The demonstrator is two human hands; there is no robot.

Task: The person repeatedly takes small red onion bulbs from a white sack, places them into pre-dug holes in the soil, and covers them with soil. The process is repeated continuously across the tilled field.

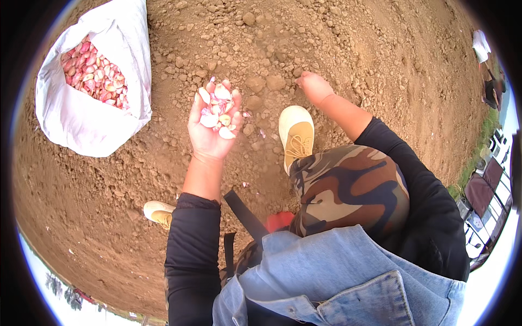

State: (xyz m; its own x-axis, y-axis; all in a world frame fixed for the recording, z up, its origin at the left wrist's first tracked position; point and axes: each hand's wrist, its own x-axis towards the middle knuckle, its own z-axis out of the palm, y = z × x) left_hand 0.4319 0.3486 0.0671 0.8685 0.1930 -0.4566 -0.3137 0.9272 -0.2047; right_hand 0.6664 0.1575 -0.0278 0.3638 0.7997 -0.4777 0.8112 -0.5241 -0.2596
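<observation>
Palm up, my left hand (210, 134) cradles a small heap of garlic cloves (222, 106), white and pinkish, with its fingers curled up around them. My right hand (315, 87) reaches down near the soil beyond my shoe, back of the hand up and fingertips together; whether a clove is between them cannot be told. To the left stands an open white woven sack (96, 126) holding many pink-skinned garlic cloves (96, 75).
Cloddy brown soil (367, 49) lies all around, with scraps of garlic skin on it. My tan shoes (299, 132) rest on the soil, one far to the left. Something red (279, 221) is beneath me. At the far right are a person (494, 91) and parked vehicles.
</observation>
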